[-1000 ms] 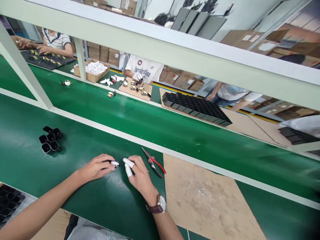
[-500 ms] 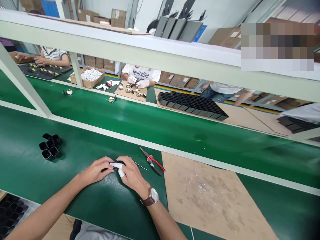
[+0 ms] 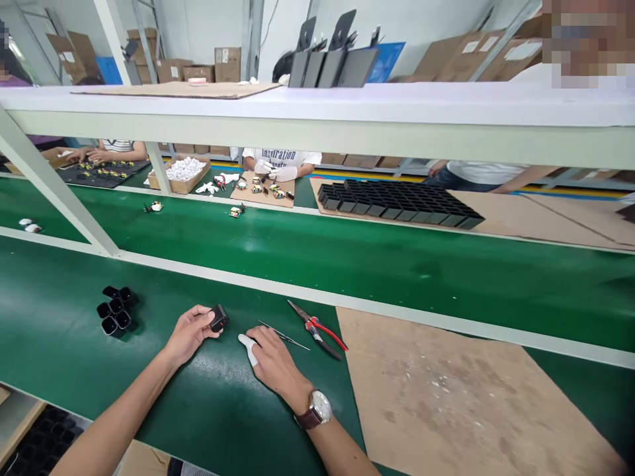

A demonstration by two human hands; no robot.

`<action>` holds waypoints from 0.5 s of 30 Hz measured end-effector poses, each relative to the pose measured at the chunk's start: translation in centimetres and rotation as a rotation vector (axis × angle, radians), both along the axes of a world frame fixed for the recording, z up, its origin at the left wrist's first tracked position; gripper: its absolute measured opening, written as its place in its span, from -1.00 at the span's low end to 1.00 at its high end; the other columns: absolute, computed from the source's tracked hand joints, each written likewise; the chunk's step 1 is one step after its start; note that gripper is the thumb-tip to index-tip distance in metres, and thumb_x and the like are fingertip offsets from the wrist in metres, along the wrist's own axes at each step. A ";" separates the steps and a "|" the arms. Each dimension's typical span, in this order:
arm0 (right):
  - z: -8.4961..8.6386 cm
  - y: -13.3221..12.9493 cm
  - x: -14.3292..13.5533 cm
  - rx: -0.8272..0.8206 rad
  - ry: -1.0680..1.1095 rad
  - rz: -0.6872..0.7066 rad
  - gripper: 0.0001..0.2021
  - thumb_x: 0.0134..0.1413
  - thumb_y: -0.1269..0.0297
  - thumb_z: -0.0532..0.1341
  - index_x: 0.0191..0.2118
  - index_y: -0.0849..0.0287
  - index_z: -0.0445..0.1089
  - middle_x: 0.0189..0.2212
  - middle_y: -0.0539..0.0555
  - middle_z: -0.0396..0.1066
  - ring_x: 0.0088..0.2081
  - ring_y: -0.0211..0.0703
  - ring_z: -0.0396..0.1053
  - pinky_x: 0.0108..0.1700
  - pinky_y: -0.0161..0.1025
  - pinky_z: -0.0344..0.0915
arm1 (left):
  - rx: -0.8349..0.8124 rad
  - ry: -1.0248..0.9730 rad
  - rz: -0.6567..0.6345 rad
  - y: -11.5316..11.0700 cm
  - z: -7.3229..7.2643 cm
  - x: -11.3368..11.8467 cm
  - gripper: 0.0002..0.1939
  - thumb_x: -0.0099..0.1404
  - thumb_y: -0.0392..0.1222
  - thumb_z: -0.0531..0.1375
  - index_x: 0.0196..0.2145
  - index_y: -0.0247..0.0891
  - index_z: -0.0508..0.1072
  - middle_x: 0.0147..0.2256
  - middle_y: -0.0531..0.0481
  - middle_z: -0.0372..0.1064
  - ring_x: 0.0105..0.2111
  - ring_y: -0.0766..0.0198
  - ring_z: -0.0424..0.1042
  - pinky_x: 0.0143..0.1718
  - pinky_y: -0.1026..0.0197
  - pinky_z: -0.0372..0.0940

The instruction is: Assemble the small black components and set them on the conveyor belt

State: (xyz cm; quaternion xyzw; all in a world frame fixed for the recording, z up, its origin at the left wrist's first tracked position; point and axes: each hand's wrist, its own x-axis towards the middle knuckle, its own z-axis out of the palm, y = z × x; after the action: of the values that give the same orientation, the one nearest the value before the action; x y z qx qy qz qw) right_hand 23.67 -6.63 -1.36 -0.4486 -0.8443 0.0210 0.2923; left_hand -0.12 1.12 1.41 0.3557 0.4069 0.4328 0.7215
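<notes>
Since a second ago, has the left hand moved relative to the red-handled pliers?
Yes. The left hand, gripping a small black part, has lifted it off the belt and away from the right hand, leftward from the pliers.
</notes>
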 end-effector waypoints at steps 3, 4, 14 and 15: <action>0.8 0.0 0.8 -0.004 0.000 -0.049 -0.55 0.18 0.65 0.08 0.13 0.20 0.39 -0.02 0.21 0.43 -0.01 0.04 0.34 0.00 0.01 0.37 | 0.098 0.068 0.008 -0.3 -0.3 -0.3 -0.63 0.14 -0.02 0.51 -0.33 -0.29 0.47 -0.38 -0.04 0.58 -0.40 0.18 0.61 -0.35 0.15 0.56; 1.2 0.0 1.3 -0.012 -0.002 -0.097 -0.55 0.18 0.62 0.09 0.15 0.20 0.37 -0.01 0.22 0.42 0.00 0.06 0.33 0.00 0.02 0.36 | 0.147 0.119 0.021 -0.3 -0.4 -0.3 -0.64 0.14 -0.02 0.51 -0.34 -0.29 0.47 -0.39 -0.02 0.57 -0.42 0.19 0.60 -0.36 0.14 0.56; 0.4 0.8 4.3 -0.065 -0.053 -0.342 -0.70 0.12 0.57 0.17 -0.05 0.21 0.43 -0.18 0.15 0.39 -0.13 0.02 0.33 -0.02 -0.03 0.35 | 0.734 0.834 0.125 9.8 0.9 1.6 -0.67 0.15 0.09 0.40 -0.32 -0.23 0.56 -0.25 -0.09 0.58 -0.34 0.15 0.58 -0.21 0.09 0.52; 0.1 0.9 4.2 -0.058 -0.046 -0.346 -0.72 0.12 0.58 0.18 -0.06 0.20 0.44 -0.18 0.14 0.39 -0.13 0.01 0.33 -0.02 -0.04 0.35 | 0.742 0.875 0.160 11.8 1.5 1.8 -0.70 0.16 0.05 0.38 -0.30 -0.23 0.56 -0.24 -0.10 0.57 -0.34 0.14 0.57 -0.18 0.08 0.51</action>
State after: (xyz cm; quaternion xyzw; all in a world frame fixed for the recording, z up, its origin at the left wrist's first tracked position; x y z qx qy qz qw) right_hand 27.87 -5.71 -1.23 -0.5958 -0.7600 -0.0153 0.2591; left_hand 1.68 12.95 2.87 0.6990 0.5139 0.4123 0.2782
